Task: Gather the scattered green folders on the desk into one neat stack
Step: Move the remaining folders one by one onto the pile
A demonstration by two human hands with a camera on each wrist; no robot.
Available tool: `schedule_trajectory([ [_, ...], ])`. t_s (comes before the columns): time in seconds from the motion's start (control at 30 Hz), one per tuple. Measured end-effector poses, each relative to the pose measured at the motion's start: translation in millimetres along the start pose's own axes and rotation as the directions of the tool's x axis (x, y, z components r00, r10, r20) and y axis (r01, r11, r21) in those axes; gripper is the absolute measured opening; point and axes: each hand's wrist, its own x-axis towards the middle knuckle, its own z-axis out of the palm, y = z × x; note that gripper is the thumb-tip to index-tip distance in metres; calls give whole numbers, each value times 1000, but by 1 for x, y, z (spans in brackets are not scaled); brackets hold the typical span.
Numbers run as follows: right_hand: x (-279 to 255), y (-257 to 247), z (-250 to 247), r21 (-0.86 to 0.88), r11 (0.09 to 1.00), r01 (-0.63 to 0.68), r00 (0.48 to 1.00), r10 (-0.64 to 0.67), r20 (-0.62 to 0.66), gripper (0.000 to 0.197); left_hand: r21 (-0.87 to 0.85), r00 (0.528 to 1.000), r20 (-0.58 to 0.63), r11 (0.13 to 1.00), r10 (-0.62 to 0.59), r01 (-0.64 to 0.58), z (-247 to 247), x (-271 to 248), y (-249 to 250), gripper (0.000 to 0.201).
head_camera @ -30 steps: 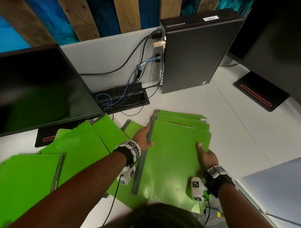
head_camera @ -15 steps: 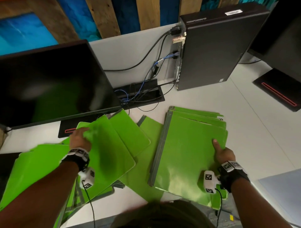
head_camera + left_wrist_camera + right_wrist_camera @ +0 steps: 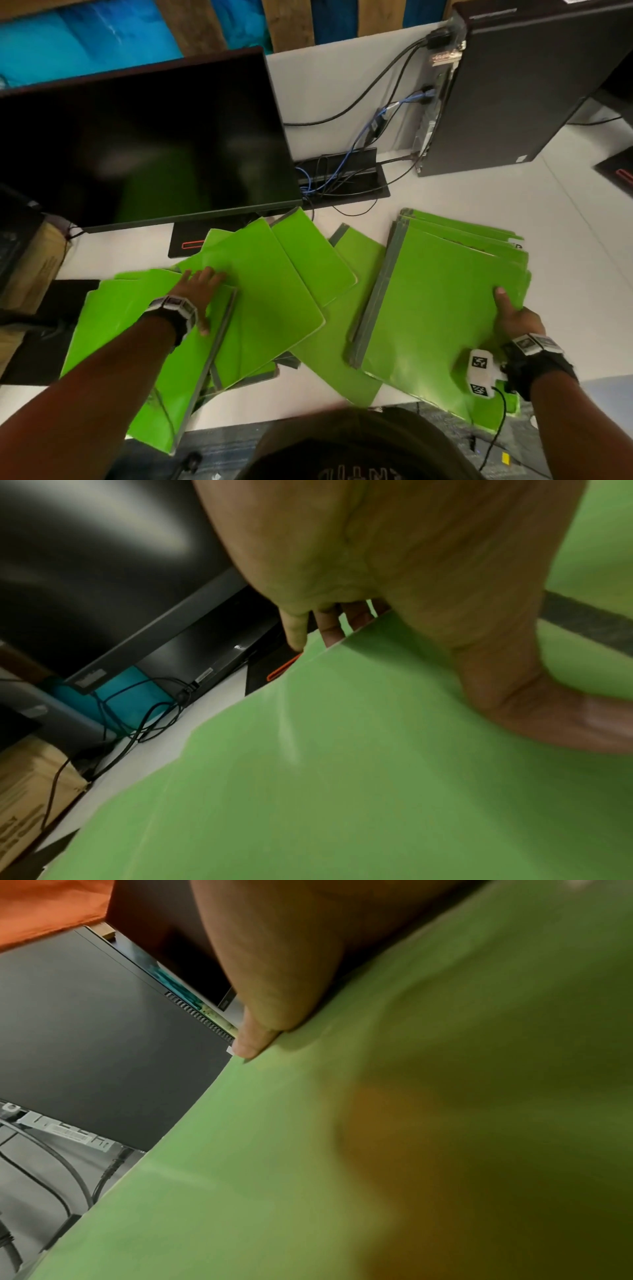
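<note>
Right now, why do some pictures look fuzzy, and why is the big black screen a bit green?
Head view: mostly sharp; the left hand is slightly smeared, and the dark monitor mirrors the green folders as a soft green glow. Left wrist view: the hand is so close it looks blurry. Right wrist view: the stack goes dim and fuzzy at lower right.

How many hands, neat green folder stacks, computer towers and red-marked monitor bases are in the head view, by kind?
hands: 2, left and right
green folder stack: 1
computer tower: 1
red-marked monitor bases: 2
Total: 6
</note>
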Motion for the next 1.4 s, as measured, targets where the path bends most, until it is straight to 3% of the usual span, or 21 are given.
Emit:
schedule_trajectory([
  [0.13, -3, -2, 0, -13, 1000, -19, 1000, 19, -6, 92, -61, 999, -53, 998, -12, 9, -18, -3, 0, 128],
  [0.27, -5, -3, -1, -22, 1000, -17, 1000, 17, -11, 95, -315, 974, -206, 949, -95, 26, -32, -12, -12, 113],
  [0.33, -7, -4, 0, -29, 999, -22, 1000, 22, -11, 95, -419, 953, -260, 907, -154, 33, -36, -16, -14, 114],
  [0.47, -10, -5, 0, -46, 999, -24, 1000, 23, -15, 93, -504, 935, -327, 862, -138, -49, -41, -17, -6, 119],
  [0.7, -13, -9, -3, -105, 994, 3, 1000, -2, 9, 88, -588, 968, -251, 798, -20, -136, -52, -26, -36, 113],
  [0.9, -19, -11, -1, -84, 996, -18, 1000, 17, -14, 97, -401, 984, -165, 916, -65, -7, -41, -33, -74, 108],
  [1.0, -22, -13, 0, -80, 996, -33, 999, 31, -18, 103, -403, 982, -164, 915, -93, 20, -35, -30, -73, 103],
  [1.1, -22, -12, -2, -78, 996, -31, 999, 30, -14, 94, -458, 973, -194, 889, -126, 24, -24, -27, -82, 115],
  [1.2, -25, -14, -3, -72, 997, -34, 999, 34, -11, 99, -594, 958, -169, 800, -231, 88, -3, -31, -103, 115],
  [1.33, -29, -16, -3, -80, 996, -40, 999, 39, -10, 114, -801, 888, -109, 568, -448, 189, 54, -46, -120, 116],
  [1.4, -29, -16, -3, -91, 995, -43, 999, 43, -10, 119, -849, 855, -53, 473, -515, 233, 93, -54, -119, 103],
])
